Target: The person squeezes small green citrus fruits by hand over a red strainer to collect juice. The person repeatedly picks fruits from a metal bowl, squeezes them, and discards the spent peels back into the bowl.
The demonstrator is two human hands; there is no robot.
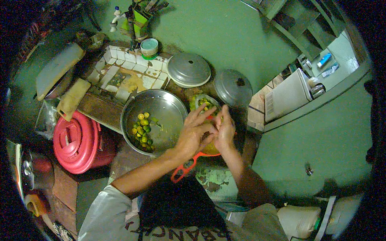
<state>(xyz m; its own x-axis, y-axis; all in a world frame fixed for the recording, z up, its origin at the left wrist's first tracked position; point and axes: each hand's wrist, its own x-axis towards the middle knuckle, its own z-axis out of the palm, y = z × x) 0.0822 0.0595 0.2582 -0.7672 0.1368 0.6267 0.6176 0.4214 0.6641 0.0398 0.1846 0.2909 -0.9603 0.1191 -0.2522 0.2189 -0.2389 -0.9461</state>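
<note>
My left hand (194,131) and my right hand (225,131) meet above an orange-red plastic strainer (197,156). The left fingers are spread, with the thumb and some fingertips close to the right hand. Whether something small is pinched between the hands cannot be made out. Under them shows a yellowish surface, mostly covered by the hands. To the left, a wide metal basin (169,120) holds whole and halved calamansi (144,131) along its left side. Just beyond my fingers sits a plastic bag (199,98) with green and yellow pieces that look like citrus peels.
Two metal pot lids (189,70) (232,87) stand beyond the hands. Behind the basin is a worn tiled sink (120,79), with a faucet (114,22) above. A red lidded bucket (75,141) and a cutting board (73,98) are at left. A green wall (229,36) bounds the back.
</note>
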